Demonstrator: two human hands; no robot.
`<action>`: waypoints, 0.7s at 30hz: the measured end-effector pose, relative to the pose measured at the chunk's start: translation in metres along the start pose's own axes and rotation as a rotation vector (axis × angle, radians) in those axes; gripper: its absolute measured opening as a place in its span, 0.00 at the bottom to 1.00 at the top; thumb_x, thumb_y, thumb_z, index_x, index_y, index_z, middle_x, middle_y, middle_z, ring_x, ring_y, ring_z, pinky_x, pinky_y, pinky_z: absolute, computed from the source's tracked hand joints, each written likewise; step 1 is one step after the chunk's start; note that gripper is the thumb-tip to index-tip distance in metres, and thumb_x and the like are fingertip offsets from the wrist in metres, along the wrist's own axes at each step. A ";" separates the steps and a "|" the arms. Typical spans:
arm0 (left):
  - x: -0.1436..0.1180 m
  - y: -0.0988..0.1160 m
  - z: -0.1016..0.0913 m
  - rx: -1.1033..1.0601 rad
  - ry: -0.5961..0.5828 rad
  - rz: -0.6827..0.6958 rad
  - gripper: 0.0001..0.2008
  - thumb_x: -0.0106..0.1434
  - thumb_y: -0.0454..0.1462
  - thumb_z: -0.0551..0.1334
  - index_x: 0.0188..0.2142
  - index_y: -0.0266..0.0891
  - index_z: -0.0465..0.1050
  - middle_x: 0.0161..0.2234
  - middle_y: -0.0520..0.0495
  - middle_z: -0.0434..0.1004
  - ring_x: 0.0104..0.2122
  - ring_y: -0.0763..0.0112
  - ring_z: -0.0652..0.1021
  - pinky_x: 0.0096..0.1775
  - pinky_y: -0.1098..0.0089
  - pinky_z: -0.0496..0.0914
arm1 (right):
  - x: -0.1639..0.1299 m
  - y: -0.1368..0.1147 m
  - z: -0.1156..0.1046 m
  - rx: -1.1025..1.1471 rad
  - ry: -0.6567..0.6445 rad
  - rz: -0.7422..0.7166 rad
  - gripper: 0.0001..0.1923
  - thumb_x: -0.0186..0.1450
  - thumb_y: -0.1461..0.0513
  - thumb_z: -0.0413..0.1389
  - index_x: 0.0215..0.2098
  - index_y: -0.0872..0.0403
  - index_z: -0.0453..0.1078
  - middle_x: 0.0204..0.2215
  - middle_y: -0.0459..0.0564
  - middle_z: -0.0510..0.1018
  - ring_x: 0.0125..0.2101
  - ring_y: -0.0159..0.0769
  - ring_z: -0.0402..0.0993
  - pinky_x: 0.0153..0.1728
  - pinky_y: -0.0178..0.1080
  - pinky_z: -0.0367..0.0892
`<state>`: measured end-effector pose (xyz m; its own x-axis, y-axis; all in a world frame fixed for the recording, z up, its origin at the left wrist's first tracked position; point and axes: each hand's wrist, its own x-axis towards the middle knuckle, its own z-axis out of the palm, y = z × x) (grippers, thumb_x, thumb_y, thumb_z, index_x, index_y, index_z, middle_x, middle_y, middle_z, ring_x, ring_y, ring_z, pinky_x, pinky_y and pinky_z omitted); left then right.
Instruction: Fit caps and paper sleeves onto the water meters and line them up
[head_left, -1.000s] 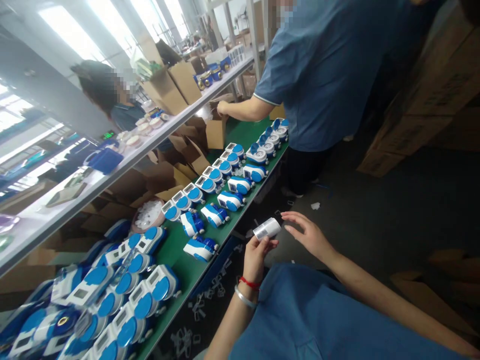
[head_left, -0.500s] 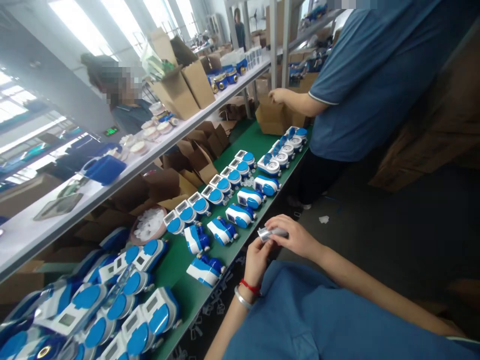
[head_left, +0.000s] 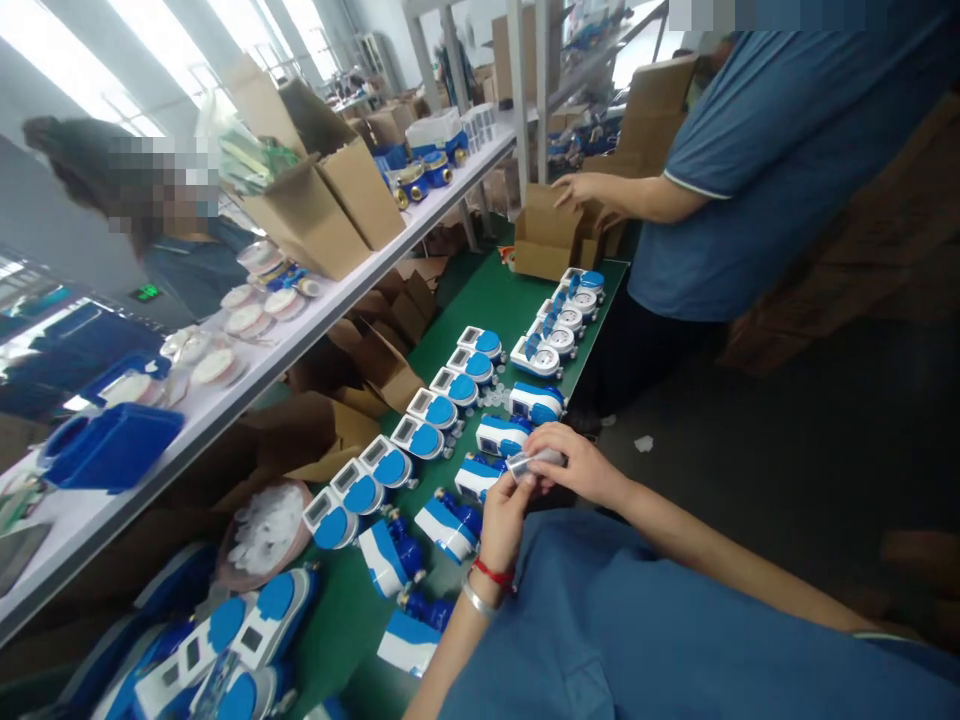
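We hold a small silver roll (head_left: 534, 462) with both of our hands, just past the near edge of the green worktop (head_left: 504, 302). Our left hand (head_left: 504, 518) has its grip closed on the left end of the roll, with the fingers pinching it from below. Our right hand (head_left: 581, 465) has its grip closed over the right end, with the fingers curled on top. We cannot tell what the roll is made of, because it is small and partly hidden by our fingers.

On our left wrist sit a red string (head_left: 493, 571) and a silver bangle (head_left: 475, 599).

On the worktop, just beside the roll, lie rows of blue and white meters (head_left: 448, 384). The nearest meter (head_left: 480, 474) is close to our left hand.

At the far end of the worktop stands a brown cardboard box (head_left: 541, 232). Another person in a blue shirt (head_left: 757, 160) stands there with a hand (head_left: 581, 188) on the box.

Over the worktop runs a white shelf (head_left: 315, 322). It carries open cardboard boxes (head_left: 315, 215) and a blue tub (head_left: 109, 447).
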<state>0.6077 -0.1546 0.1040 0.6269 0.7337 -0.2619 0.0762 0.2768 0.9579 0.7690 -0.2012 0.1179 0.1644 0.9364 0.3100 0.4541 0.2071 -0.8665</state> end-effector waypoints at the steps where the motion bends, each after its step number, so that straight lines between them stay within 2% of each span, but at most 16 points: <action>1: 0.006 -0.003 -0.002 -0.046 0.027 -0.022 0.15 0.58 0.44 0.61 0.41 0.36 0.75 0.34 0.44 0.78 0.34 0.65 0.76 0.41 0.66 0.69 | 0.008 0.005 0.002 -0.004 -0.021 0.001 0.07 0.59 0.60 0.57 0.37 0.50 0.71 0.39 0.50 0.75 0.45 0.40 0.68 0.49 0.46 0.62; 6: 0.037 -0.014 -0.006 -0.272 0.210 -0.080 0.16 0.56 0.42 0.63 0.42 0.35 0.74 0.35 0.44 0.78 0.33 0.66 0.77 0.43 0.64 0.69 | 0.055 0.035 0.008 0.028 -0.213 -0.039 0.07 0.60 0.60 0.56 0.38 0.51 0.70 0.40 0.50 0.75 0.45 0.39 0.68 0.49 0.45 0.62; 10: 0.066 -0.016 0.003 -0.356 0.420 -0.063 0.16 0.54 0.42 0.65 0.40 0.36 0.75 0.37 0.44 0.79 0.34 0.66 0.78 0.44 0.63 0.69 | 0.097 0.065 0.005 0.091 -0.390 -0.073 0.08 0.61 0.60 0.56 0.38 0.50 0.70 0.39 0.50 0.76 0.44 0.39 0.69 0.48 0.44 0.62; 13: 0.095 -0.017 0.023 -0.416 0.565 -0.030 0.16 0.54 0.42 0.64 0.39 0.35 0.75 0.35 0.44 0.79 0.34 0.66 0.78 0.44 0.63 0.70 | 0.130 0.088 -0.006 0.159 -0.512 -0.105 0.06 0.61 0.60 0.55 0.37 0.51 0.70 0.39 0.50 0.76 0.43 0.38 0.69 0.47 0.44 0.63; 17: 0.133 -0.018 0.059 -0.570 0.758 0.001 0.17 0.54 0.43 0.64 0.39 0.34 0.74 0.37 0.42 0.78 0.35 0.65 0.78 0.43 0.63 0.70 | 0.170 0.118 -0.022 0.199 -0.716 -0.175 0.05 0.60 0.61 0.56 0.35 0.51 0.71 0.38 0.50 0.76 0.43 0.39 0.69 0.48 0.46 0.62; 21: 0.155 -0.023 0.092 -0.713 0.929 -0.002 0.17 0.53 0.43 0.65 0.40 0.34 0.73 0.37 0.42 0.78 0.34 0.66 0.78 0.42 0.62 0.71 | 0.187 0.144 -0.028 0.241 -0.906 -0.203 0.04 0.59 0.62 0.55 0.34 0.51 0.71 0.37 0.49 0.77 0.41 0.38 0.70 0.47 0.45 0.62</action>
<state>0.7746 -0.1039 0.0520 -0.2026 0.8226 -0.5312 -0.5609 0.3472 0.7516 0.8893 -0.0040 0.0624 -0.6828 0.7189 0.1303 0.1905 0.3474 -0.9182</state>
